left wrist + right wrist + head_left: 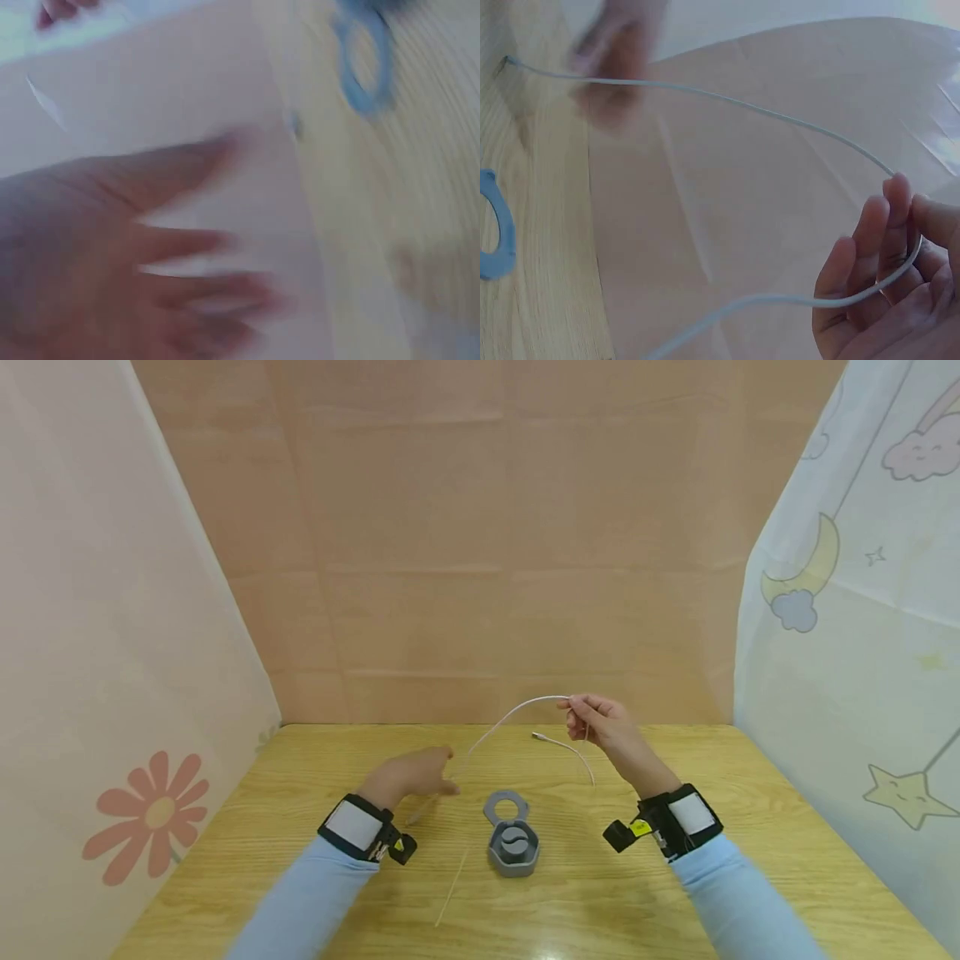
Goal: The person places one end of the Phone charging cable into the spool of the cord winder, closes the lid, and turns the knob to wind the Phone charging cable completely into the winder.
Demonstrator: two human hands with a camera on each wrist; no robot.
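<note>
Our right hand (603, 727) pinched a thin white cable (517, 710) at its bend, raised above the wooden table (750, 827) at about one o'clock from the grey winder case (513, 837). Our left hand (416, 774) hovered at ten o'clock with fingers spread loosely, holding nothing. We judged the cable light, limp and springy, best taken near its free plug end (537, 737).
</note>
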